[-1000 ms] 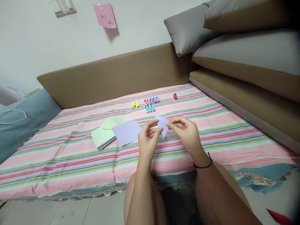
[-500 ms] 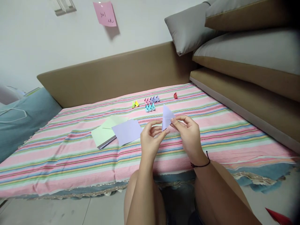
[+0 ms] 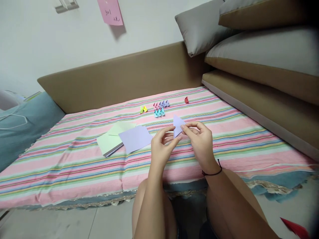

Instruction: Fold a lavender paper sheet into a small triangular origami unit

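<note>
Just right of the paper stack, both hands pinch a lilac triangle above the bedspread: left hand at its lower tip, right hand at its side. Creasing seems underway; edges need aligning.

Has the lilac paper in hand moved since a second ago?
Yes: the lilac paper turned point-up and shifted slightly right, away from the blue folded pieces.
</note>
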A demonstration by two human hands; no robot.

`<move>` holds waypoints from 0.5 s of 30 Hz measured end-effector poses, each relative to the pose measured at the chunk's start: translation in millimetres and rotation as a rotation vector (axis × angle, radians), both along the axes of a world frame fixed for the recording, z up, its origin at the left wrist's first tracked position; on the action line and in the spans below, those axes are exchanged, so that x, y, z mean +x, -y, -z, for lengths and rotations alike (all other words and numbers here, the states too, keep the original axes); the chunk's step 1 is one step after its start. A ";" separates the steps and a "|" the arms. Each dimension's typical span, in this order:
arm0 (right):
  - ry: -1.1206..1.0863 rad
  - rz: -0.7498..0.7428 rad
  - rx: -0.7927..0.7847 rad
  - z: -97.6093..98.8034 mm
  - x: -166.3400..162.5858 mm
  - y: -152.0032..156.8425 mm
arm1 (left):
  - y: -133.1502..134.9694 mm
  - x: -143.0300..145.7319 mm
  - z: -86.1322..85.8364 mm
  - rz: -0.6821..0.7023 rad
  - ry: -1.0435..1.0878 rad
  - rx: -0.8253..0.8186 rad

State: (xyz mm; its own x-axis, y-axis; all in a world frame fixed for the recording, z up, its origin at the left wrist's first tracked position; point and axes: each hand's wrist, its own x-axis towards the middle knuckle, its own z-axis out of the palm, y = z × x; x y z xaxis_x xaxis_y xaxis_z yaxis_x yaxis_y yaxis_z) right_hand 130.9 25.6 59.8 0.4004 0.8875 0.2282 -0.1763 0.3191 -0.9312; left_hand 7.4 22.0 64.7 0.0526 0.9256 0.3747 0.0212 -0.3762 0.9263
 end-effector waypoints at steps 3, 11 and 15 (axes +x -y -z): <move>0.132 -0.028 0.075 -2.2 5.1 1.1 | 0.1 -3.3 -1.4 0.029 0.072 -0.077; 0.298 -0.173 0.104 -7.0 9.5 3.5 | -0.6 -7.9 -3.1 0.106 0.066 -0.094; 0.259 -0.334 0.161 -8.9 7.7 4.5 | -3.5 -4.3 -1.6 -0.045 0.292 -0.073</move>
